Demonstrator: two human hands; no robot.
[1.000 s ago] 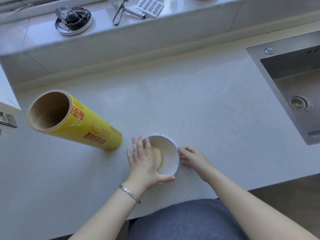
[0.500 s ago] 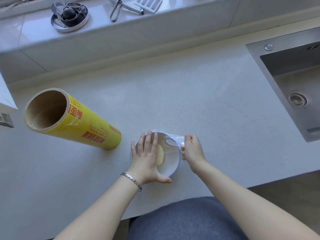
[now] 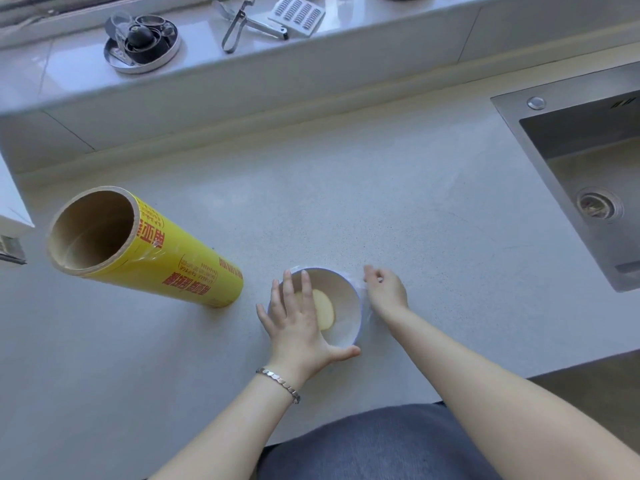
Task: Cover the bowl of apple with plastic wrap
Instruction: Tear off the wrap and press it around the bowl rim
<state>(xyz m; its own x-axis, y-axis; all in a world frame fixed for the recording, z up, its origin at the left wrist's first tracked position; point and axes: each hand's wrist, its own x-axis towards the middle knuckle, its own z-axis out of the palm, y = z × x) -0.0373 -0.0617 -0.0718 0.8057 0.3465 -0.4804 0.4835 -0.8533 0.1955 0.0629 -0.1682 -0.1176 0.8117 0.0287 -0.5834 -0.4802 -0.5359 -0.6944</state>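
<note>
The bowl [image 3: 348,289] stands upright on the worktop [image 3: 381,202], mouth up, close to the near edge in front of the person. One pale apple slice [image 3: 325,311] lies inside it, long axis running from the near rim toward the far rim; its left part is hidden under the left hand. The plastic wrap [image 3: 361,284] is transparent and hard to make out; it shows only as a faint sheen and a crinkled edge at the bowl's right rim.

Left hand [image 3: 298,329]: palm down on the left half of the bowl, fingers [image 3: 306,289] straight and spread across the mouth, thumb laid along the near rim. It clasps nothing. A bracelet [image 3: 278,379] sits on that wrist.

Right hand [image 3: 388,294]: just beside the bowl's right rim, wrist low, fingers [image 3: 372,273] loosely curled and blurred. Whether they pinch the film cannot be told.

The yellow roll [image 3: 173,261] is left of the bowl, one end just beside it, the open cardboard end farther left and facing the camera. Whether the roll stands or leans cannot be told.

The sink [image 3: 571,143] is well to the right of the bowl, cut off by the picture edge. On the ledge beyond the bowl lie a peeler [image 3: 237,27] and a grater [image 3: 298,15], both cut off at the top
</note>
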